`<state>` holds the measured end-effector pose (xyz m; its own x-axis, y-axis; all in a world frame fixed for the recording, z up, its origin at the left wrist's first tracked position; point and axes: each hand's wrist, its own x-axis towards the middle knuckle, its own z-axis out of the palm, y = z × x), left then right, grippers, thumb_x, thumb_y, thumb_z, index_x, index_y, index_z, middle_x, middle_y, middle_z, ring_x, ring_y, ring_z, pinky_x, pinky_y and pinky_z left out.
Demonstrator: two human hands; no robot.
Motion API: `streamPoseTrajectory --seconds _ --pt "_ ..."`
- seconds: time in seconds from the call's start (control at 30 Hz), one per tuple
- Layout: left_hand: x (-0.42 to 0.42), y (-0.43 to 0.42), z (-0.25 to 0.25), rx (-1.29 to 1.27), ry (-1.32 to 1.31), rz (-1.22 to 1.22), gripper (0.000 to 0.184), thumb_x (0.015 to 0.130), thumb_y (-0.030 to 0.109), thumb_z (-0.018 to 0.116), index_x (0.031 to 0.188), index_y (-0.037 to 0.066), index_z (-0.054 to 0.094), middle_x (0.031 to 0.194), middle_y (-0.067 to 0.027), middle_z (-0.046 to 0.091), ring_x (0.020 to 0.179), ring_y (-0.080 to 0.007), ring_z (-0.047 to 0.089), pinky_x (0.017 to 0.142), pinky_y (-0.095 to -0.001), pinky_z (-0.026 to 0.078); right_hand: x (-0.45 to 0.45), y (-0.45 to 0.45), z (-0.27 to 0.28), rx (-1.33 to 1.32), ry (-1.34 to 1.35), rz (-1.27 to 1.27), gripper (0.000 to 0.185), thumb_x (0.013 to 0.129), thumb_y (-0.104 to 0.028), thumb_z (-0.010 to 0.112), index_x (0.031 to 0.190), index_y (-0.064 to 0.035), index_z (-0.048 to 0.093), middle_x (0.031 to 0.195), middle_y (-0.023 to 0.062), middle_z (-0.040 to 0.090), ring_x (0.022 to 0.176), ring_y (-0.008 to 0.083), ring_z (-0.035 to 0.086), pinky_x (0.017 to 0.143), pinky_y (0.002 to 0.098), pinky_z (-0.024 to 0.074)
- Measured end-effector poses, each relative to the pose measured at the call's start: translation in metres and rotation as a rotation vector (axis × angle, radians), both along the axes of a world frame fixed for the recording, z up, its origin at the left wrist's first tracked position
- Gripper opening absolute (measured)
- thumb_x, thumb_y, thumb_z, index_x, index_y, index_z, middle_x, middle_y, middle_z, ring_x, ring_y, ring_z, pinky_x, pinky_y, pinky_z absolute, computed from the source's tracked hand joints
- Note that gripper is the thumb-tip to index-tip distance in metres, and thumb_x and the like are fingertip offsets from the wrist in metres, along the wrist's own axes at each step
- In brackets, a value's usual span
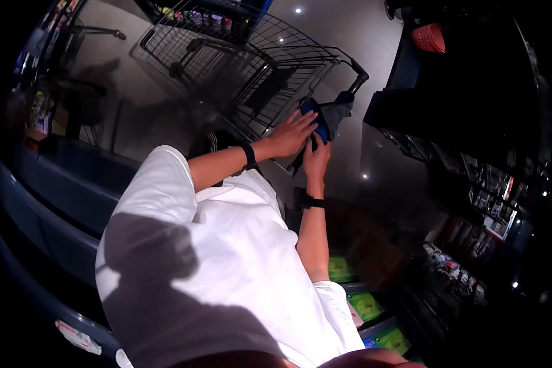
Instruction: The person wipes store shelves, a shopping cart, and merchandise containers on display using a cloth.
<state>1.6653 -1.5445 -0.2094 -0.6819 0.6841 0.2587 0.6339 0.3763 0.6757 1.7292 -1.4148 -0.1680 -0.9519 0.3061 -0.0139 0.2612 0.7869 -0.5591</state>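
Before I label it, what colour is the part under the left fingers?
Blue; that part shows best in head view.

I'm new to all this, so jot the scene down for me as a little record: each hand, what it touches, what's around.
Left hand: outstretched against a blue-and-grey item
Right hand: at the item's lower side; exact grip unclear
Item: beside the shopping cart; its exact nature unclear
Wrists: a dark band on each
Clothing: white shirt
Also visible: red basket, green packages

A hard shadow point(150, 253) crosses the bright shirt point(245, 257) amid dimness.
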Motion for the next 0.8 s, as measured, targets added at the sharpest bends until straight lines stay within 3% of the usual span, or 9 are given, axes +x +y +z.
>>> streamPoseTrajectory --seconds 0.1,0.17,0.3,0.37,0.43,0.5,0.53,0.7,0.8 --pt "0.028 -0.020 -0.007 0.108 -0.287 -0.006 0.054 0.084 0.003 0.053 0.137 0.003 0.043 0.137 -0.0234 0.047 0.130 -0.0385 0.043 0.108 -0.0459 0.034 0.025 -0.021 0.014 -0.005 -0.040 0.093 0.030 0.091 -0.016 0.058 0.119 -0.0079 0.063 0.107 0.0227 0.062 0.095 0.0442 0.061 0.083 0.0448 0.0488" --pt "0.028 -0.041 0.028 0.003 -0.909 -0.084 0.039 0.092 0.012 0.046 0.131 0.004 0.044 0.109 -0.0238 0.062 0.108 -0.0378 0.057 0.086 -0.0450 0.044 0.045 -0.019 0.010 -0.217 -0.001 0.237 0.029 0.093 -0.015 0.058 0.119 -0.0029 0.063 0.101 0.0209 0.066 0.098 0.0333 0.065 0.083 0.0382 0.0495" --pt "0.046 -0.056 -0.004 0.242 -0.532 -0.036 0.027 0.096 0.021 0.045 0.113 0.001 0.050 0.089 -0.0225 0.063 0.080 -0.0383 0.062 0.072 -0.0446 0.046 0.040 -0.019 0.036 -0.312 -0.148 0.245 0.030 0.096 -0.017 0.058 0.122 -0.0016 0.060 0.074 0.0071 0.061 0.067 0.0112 0.052 0.061 0.0292 0.0436" --pt "0.036 -0.068 0.015 0.141 -0.734 -0.093 0.029 0.097 0.024 0.045 0.101 -0.001 0.057 0.095 -0.0188 0.062 0.097 -0.0335 0.058 0.081 -0.0424 0.045 0.016 -0.004 0.020 -0.293 -0.071 0.347 0.034 0.096 -0.018 0.058 0.126 -0.0021 0.057 0.065 0.0052 0.053 0.058 0.0107 0.043 0.055 0.0285 0.0382" --pt "0.037 -0.065 0.014 0.097 -0.516 -0.052 0.034 0.097 0.027 0.044 0.096 -0.002 0.060 0.101 -0.0169 0.059 0.102 -0.0307 0.055 0.084 -0.0415 0.045 -0.002 0.000 0.014 -0.146 -0.153 0.443 0.031 0.095 -0.016 0.057 0.123 -0.0028 0.058 0.074 0.0109 0.060 0.062 0.0184 0.053 0.059 0.0326 0.0428" --pt "0.039 -0.069 0.022 0.070 -0.396 -0.027 0.037 0.097 0.029 0.044 0.094 -0.002 0.063 0.105 -0.0154 0.057 0.101 -0.0300 0.055 0.084 -0.0415 0.045 -0.016 -0.014 0.010 0.088 0.148 0.673 0.025 0.092 -0.011 0.056 0.115 -0.0030 0.062 0.086 0.0162 0.063 0.075 0.0312 0.058 0.065 0.0394 0.0453" --pt "0.035 -0.077 0.036 0.000 -0.524 -0.091 0.040 0.096 0.032 0.045 0.097 -0.002 0.065 0.111 -0.0144 0.054 0.106 -0.0297 0.053 0.086 -0.0415 0.045 -0.011 -0.024 0.014 0.230 0.019 0.673 0.022 0.087 -0.006 0.056 0.108 -0.0030 0.063 0.096 0.0176 0.062 0.089 0.0386 0.056 0.071 0.0453 0.0448" --pt "0.010 -0.138 0.050 -0.278 -0.644 -0.264 0.070 0.093 0.060 0.044 0.083 -0.005 0.068 0.079 -0.0221 0.066 0.075 -0.0358 0.064 0.070 -0.0439 0.049 0.009 -0.073 0.039 0.288 0.002 0.815 0.028 0.085 -0.017 0.059 0.112 -0.0081 0.064 0.098 0.0177 0.053 0.091 0.0377 0.049 0.078 0.0462 0.0413" --pt "0.002 -0.150 0.031 -0.343 -0.708 -0.365 0.074 0.089 0.066 0.046 0.091 -0.004 0.068 0.086 -0.0221 0.068 0.081 -0.0370 0.064 0.072 -0.0446 0.049 -0.002 -0.070 0.045 0.370 0.000 0.725 0.034 0.087 -0.021 0.056 0.119 -0.0117 0.062 0.099 0.0143 0.053 0.094 0.0337 0.050 0.086 0.0457 0.0392"
